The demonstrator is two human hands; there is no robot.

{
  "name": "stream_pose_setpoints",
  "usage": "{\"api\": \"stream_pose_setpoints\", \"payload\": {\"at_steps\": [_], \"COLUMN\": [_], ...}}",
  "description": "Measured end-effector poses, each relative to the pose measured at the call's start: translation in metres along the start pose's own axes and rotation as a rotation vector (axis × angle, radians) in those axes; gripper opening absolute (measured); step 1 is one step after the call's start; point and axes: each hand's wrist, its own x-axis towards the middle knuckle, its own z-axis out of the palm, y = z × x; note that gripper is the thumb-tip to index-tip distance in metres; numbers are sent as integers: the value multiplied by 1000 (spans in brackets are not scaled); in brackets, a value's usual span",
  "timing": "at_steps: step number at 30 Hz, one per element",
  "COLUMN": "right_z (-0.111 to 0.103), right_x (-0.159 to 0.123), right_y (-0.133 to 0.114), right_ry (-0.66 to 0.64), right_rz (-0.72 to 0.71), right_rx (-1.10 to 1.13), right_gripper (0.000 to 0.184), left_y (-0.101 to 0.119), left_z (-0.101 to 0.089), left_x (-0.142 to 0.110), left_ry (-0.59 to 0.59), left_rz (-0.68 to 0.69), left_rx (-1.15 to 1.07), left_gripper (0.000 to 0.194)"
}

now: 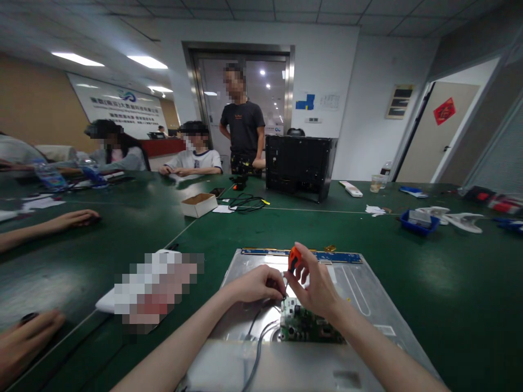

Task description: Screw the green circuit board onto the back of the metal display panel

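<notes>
My right hand (314,283) is closed around an orange and black screwdriver (293,258), held upright with its shaft pointing down. The shaft's tip is at the upper left corner of a green circuit board (302,325). Beside that corner, my left hand (261,283) has its fingers pinched together; what they hold, if anything, is hidden. Under both hands lies a flat metal-backed panel (368,305), apparently from a display, with a blue circuit strip (343,257) along its far edge. A grey cable (258,354) curves from near the board toward the front.
At the left are a blurred-out white packet (155,288) and another person's hands (38,332). Farther back stand a small open box (199,205), a coiled black cable (247,202) and a black open-sided case (300,167). A blue tray (419,224) sits right. Several people are around the table.
</notes>
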Motion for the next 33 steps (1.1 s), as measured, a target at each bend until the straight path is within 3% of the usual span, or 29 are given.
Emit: {"api": "stream_pose_setpoints", "payload": {"at_steps": [33], "right_z": [-1], "right_x": [2], "right_y": [-3], "right_ry": [-7], "right_rz": [14], "right_rx": [33], "right_gripper": [65], "left_y": [5], "left_z": [1], "left_x": [-1], "left_ry": [3], "left_rz": [-6], "left_rx": [-20], "left_gripper": [7]}}
